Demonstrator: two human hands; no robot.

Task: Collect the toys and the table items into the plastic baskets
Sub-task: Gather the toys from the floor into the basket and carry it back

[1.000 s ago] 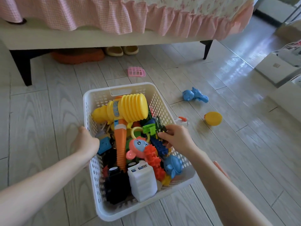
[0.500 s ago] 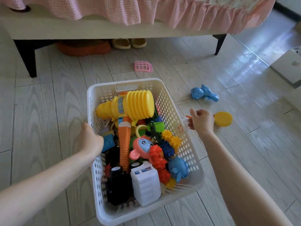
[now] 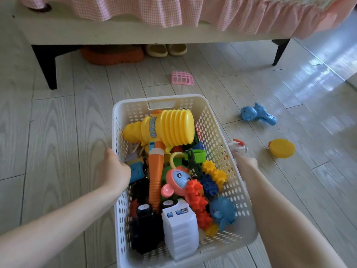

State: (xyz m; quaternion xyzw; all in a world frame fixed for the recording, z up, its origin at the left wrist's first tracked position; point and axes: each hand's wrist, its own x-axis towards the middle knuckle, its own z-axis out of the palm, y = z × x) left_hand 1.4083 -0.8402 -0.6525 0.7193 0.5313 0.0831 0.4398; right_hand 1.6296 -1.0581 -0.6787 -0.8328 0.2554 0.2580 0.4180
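**Head view.**

- White plastic basket [image 3: 212, 128]: on the floor, centre, heaped. The yellow hammer [image 3: 168, 128] lies across the far half, with gear blocks, a pink monkey toy and a white ribbed box nearer.
- Left hand [image 3: 114, 171]: at the basket's left rim, fingers curled over the edge and gripping it.
- Right hand [image 3: 246, 163]: just outside the right wall, motion-blurred. Its fingertips are at the small white-and-orange toy [image 3: 238, 147], but I cannot tell whether they pinch it or only touch it.
- Loose on the floor, right: blue animal toy [image 3: 257, 117] farther off, yellow disc [image 3: 282, 148] just beyond the small toy.
- Loose on the floor, far: pink grid piece [image 3: 182, 78], between the basket and the bed.
- Under the bed: slippers [image 3: 166, 49].

**Hazards, as judged.**

- A hurried, unsettled hold could let the small toy slip and fall back outside the right wall.
- The load sits high, so a toy dropped onto the hammer or blocks may bounce out.
- If the left hand loosens, a knock from the right arm could shove the basket aside.
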